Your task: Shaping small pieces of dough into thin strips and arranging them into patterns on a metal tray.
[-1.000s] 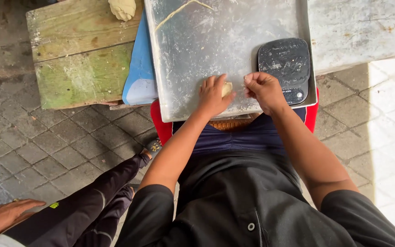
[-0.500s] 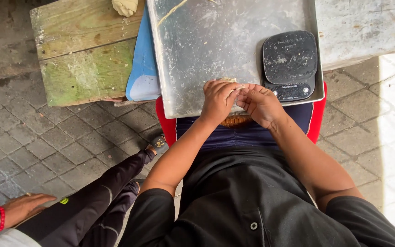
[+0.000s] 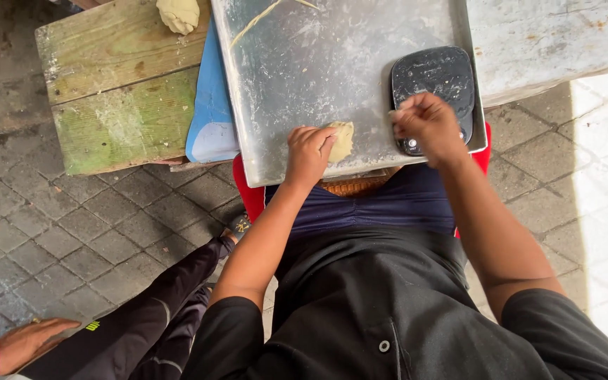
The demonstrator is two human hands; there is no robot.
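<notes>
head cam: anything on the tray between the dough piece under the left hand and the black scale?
No object. In the head view only bare, flour-dusted metal tray separates the dough piece at the left hand from the black scale; the right hand hovers over the scale's near edge.

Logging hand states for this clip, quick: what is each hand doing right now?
Left hand: curled on a pale dough piece on the metal tray.
Right hand: pinched on a small dough bit over the black scale.

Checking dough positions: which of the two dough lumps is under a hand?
The flat lump on the metal tray, under the left hand; the other lump sits untouched on the wooden bench.
</notes>
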